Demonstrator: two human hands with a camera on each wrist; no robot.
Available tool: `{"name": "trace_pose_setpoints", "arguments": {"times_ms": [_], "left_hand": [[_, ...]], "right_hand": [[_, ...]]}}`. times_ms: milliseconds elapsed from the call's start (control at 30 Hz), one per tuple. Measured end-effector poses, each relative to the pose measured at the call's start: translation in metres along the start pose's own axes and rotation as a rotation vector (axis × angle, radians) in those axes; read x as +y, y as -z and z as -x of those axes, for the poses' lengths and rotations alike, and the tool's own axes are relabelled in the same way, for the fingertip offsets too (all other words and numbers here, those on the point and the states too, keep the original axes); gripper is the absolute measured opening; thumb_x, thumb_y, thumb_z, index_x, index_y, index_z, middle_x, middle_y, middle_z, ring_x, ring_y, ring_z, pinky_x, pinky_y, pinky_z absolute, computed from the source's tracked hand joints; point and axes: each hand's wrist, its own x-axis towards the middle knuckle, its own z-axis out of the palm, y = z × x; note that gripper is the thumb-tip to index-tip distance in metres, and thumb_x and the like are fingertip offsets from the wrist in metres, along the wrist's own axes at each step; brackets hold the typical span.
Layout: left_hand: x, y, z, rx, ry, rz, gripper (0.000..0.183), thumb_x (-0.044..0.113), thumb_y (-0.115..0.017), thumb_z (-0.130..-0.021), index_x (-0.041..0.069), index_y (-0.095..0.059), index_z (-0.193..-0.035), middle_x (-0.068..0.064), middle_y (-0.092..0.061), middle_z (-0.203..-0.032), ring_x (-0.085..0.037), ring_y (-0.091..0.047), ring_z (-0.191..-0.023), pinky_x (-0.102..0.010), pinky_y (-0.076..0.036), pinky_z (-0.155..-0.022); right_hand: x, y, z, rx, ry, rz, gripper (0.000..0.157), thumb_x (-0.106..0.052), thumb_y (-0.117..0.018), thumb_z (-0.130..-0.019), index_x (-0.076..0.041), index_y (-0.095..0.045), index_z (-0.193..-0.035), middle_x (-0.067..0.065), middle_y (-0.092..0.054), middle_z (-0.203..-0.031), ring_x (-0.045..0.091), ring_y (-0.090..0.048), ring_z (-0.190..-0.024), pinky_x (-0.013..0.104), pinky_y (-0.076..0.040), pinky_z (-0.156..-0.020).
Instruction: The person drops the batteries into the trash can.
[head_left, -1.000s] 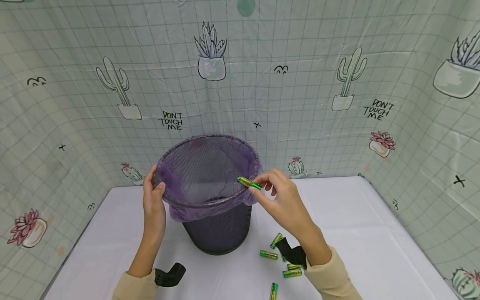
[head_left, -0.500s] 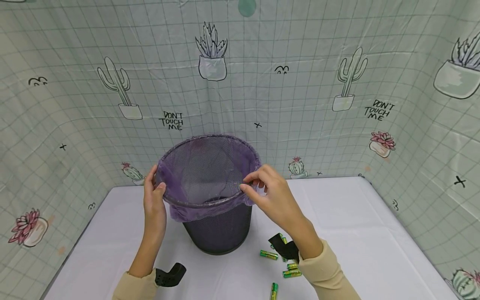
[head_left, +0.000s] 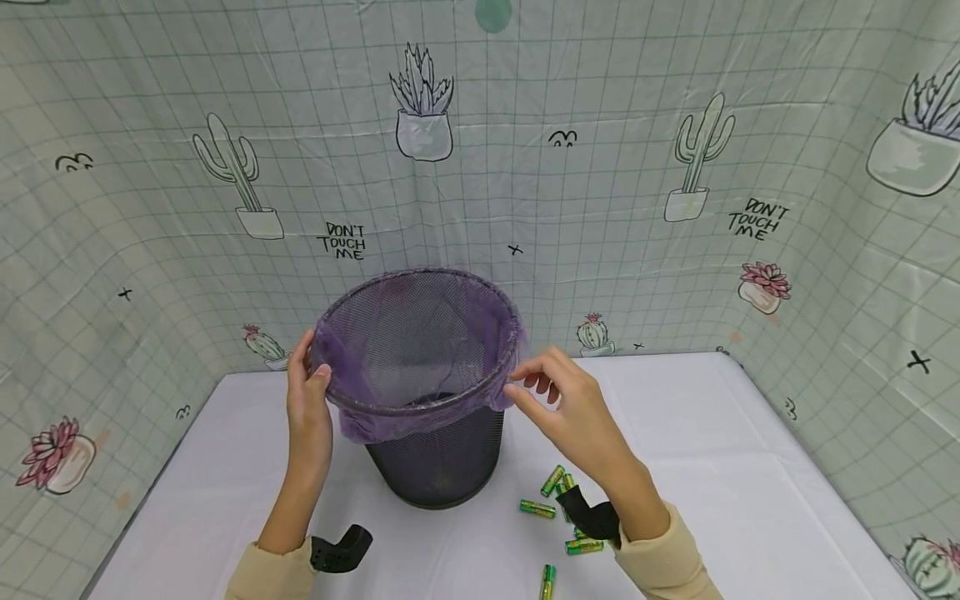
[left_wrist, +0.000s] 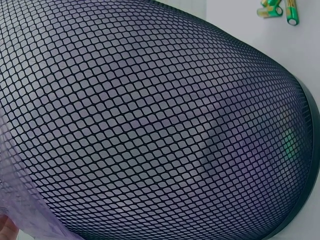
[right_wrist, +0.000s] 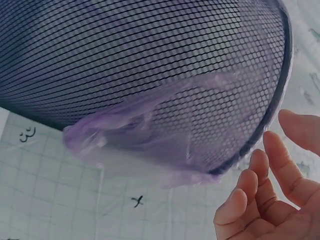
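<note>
A black mesh wastebasket (head_left: 442,471), lined with a purple plastic bag (head_left: 390,427), stands tilted towards the head camera. My left hand (head_left: 308,412) grips its rim on the left, thumb in front. At the right side of the rim is my right hand (head_left: 573,408), fingers bent and holding nothing; in the right wrist view its fingers (right_wrist: 275,155) lie right beside the rim. Several green and gold batteries (head_left: 537,509) lie on the table below the right wrist. Near the basket's bottom, a green patch (left_wrist: 289,145) shows through the mesh in the left wrist view.
White cloth covers the table (head_left: 720,467). A patterned curtain (head_left: 600,200) with cactus drawings encloses the back and sides. One battery (head_left: 548,582) lies apart at the front edge of the view. Black wrist mounts (head_left: 341,550) stick out from both sleeves.
The right hand held a battery over the rim, then moved inward and let it go; it has now drawn back to the right without it. The left hand and wastebasket have stayed put.
</note>
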Motion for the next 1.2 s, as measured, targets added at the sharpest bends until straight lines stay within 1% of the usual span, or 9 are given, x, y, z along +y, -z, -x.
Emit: {"name": "trace_pose_setpoints", "arguments": {"times_ms": [100, 367, 467, 600, 667, 733, 900, 1033, 1200], "left_hand": [[0.001, 0.000, 0.000, 0.001, 0.002, -0.005, 0.054, 0.022, -0.035, -0.093, 0.017, -0.027, -0.145, -0.004, -0.029, -0.148, -0.019, -0.026, -0.136, -0.038, -0.018, -0.111], [0.001, 0.000, 0.000, -0.008, 0.005, 0.006, 0.054, 0.022, -0.035, -0.093, 0.015, -0.026, -0.146, -0.003, -0.029, -0.149, -0.020, -0.025, -0.137, -0.040, -0.017, -0.112], [0.000, 0.000, 0.000, -0.010, -0.004, 0.016, 0.054, 0.021, -0.035, -0.093, 0.014, -0.026, -0.146, -0.003, -0.029, -0.149, -0.018, -0.026, -0.137, -0.037, -0.018, -0.112], [-0.001, 0.000, 0.000, -0.009, -0.012, 0.026, 0.054, 0.020, -0.035, -0.093, 0.014, -0.026, -0.146, -0.003, -0.030, -0.149, -0.017, -0.027, -0.135, -0.028, -0.021, -0.109], [-0.001, 0.000, 0.000, -0.008, -0.012, 0.029, 0.054, 0.020, -0.035, -0.093, 0.014, -0.026, -0.146, -0.003, -0.030, -0.149, -0.017, -0.027, -0.135, -0.026, -0.021, -0.108], [-0.001, 0.000, 0.000, -0.009, -0.011, 0.028, 0.053, 0.020, -0.035, -0.093, 0.016, -0.027, -0.146, -0.003, -0.029, -0.149, -0.017, -0.027, -0.136, -0.027, -0.021, -0.109], [0.000, 0.000, 0.000, -0.010, -0.005, 0.017, 0.053, 0.020, -0.034, -0.093, 0.016, -0.026, -0.146, -0.004, -0.028, -0.149, -0.017, -0.026, -0.136, -0.036, -0.018, -0.111], [0.001, 0.000, 0.001, -0.006, 0.001, -0.010, 0.053, 0.021, -0.033, -0.094, 0.014, -0.025, -0.146, -0.003, -0.029, -0.148, -0.017, -0.027, -0.134, -0.036, -0.019, -0.110], [0.001, -0.001, 0.000, -0.006, 0.000, -0.011, 0.054, 0.020, -0.033, -0.094, 0.012, -0.025, -0.146, -0.003, -0.029, -0.148, -0.016, -0.027, -0.135, -0.035, -0.019, -0.110]], "right_hand": [[0.008, 0.003, 0.010, -0.006, -0.038, 0.022, 0.014, -0.018, -0.068, -0.084, -0.012, -0.064, -0.096, -0.006, -0.052, -0.083, 0.009, -0.045, -0.073, 0.024, -0.041, -0.064], [0.032, 0.013, 0.039, -0.050, -0.165, 0.079, 0.019, -0.021, -0.067, -0.084, -0.015, -0.065, -0.102, -0.007, -0.052, -0.083, 0.012, -0.045, -0.070, 0.023, -0.039, -0.064], [0.041, 0.015, 0.050, -0.074, -0.222, 0.089, 0.022, -0.022, -0.068, -0.083, -0.015, -0.066, -0.103, -0.007, -0.052, -0.083, 0.011, -0.045, -0.070, 0.022, -0.039, -0.064], [0.051, 0.017, 0.066, -0.103, -0.297, 0.092, 0.025, -0.025, -0.068, -0.083, -0.014, -0.066, -0.105, -0.006, -0.052, -0.084, 0.006, -0.044, -0.069, 0.021, -0.040, -0.063], [0.057, 0.018, 0.074, -0.114, -0.332, 0.087, 0.026, -0.026, -0.068, -0.083, -0.013, -0.065, -0.106, -0.005, -0.053, -0.084, 0.005, -0.044, -0.070, 0.021, -0.041, -0.063], [0.063, 0.019, 0.081, -0.124, -0.373, 0.085, 0.028, -0.026, -0.068, -0.083, -0.012, -0.065, -0.107, -0.005, -0.053, -0.085, 0.005, -0.044, -0.071, 0.021, -0.041, -0.063], [0.077, 0.021, 0.097, -0.149, -0.489, 0.103, 0.032, -0.027, -0.069, -0.082, -0.011, -0.065, -0.109, -0.003, -0.053, -0.086, 0.004, -0.045, -0.074, 0.021, -0.042, -0.064], [0.085, 0.023, 0.107, -0.183, -0.578, 0.113, 0.037, -0.028, -0.069, -0.082, -0.008, -0.063, -0.112, 0.000, -0.054, -0.088, 0.007, -0.047, -0.075, 0.022, -0.041, -0.064], [0.100, 0.023, 0.118, -0.212, -0.666, 0.080, 0.041, -0.028, -0.069, -0.082, -0.007, -0.061, -0.116, 0.000, -0.054, -0.089, 0.006, -0.049, -0.075, 0.022, -0.040, -0.064]]}}
